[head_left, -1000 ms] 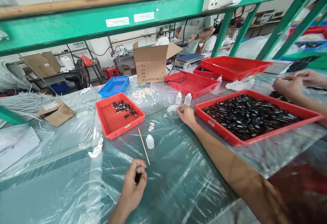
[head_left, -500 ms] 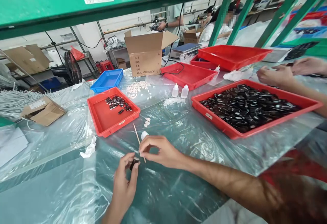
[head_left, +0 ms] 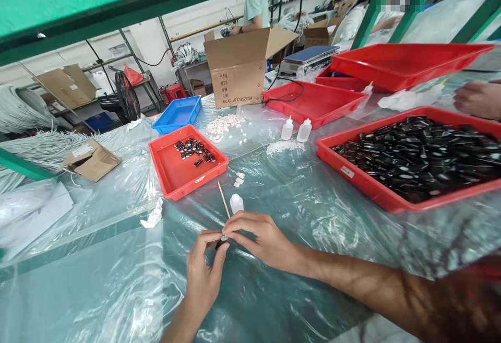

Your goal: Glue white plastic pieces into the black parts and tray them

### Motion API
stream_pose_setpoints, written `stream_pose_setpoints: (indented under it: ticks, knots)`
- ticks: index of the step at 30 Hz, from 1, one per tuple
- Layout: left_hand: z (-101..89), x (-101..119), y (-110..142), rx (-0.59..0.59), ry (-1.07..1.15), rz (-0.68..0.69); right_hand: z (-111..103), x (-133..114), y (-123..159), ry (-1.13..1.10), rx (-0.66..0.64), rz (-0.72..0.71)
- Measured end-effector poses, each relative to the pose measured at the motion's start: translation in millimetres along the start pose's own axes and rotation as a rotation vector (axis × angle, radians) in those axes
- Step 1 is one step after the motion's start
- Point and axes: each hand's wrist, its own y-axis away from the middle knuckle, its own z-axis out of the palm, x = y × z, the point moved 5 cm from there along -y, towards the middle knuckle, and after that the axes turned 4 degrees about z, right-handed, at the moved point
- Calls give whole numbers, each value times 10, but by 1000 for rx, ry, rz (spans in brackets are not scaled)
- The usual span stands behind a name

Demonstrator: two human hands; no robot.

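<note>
My left hand [head_left: 204,270] pinches a small glossy black piece [head_left: 221,243] between thumb and fingers. My right hand [head_left: 260,238] meets it from the right, its thumb and fingertips closed together at the top of the piece. A small pale spot shows at those fingertips, too small to name. Just beyond the right hand, a thin wooden stick [head_left: 223,198] points away from me, its near end hidden by the fingers. Close to it is a small white plastic bottle [head_left: 236,203], partly behind the right hand.
A red tray [head_left: 176,176] holds several black pieces; a larger red tray [head_left: 360,178] on the right is heaped with them. Two white squeeze bottles [head_left: 295,130], pale bits [head_left: 225,125], a blue tray [head_left: 178,113] and a carton [head_left: 237,79] stand beyond. A co-worker's hand [head_left: 479,97] is at right.
My right fingertips have come onto the black piece in my left hand, closing the small gap between the hands. The view has shifted, so the scene sits differently in frame.
</note>
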Motion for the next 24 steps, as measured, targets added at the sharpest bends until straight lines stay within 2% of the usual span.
stream_pose_setpoints:
  ticks: [5, 11, 15, 17, 20, 24]
  knots:
    - [17, -11, 0, -13, 23, -6, 24, -75, 76, 275, 55, -249]
    - [11, 14, 13, 34, 20, -15, 7, -194, 97, 440, 59, -337]
    - [5, 63, 5, 55, 40, -26, 0, -281, 101, 562, 6, -412]
    - [-7, 84, 0, 59, 47, -49, -6, -282, 98, 549, -36, -409]
    - [-33, 96, 12, 69, 30, -76, -10, -216, 86, 430, -83, -310]
    - [-45, 68, 57, 54, -29, -71, -5, -124, 92, 154, -31, -172]
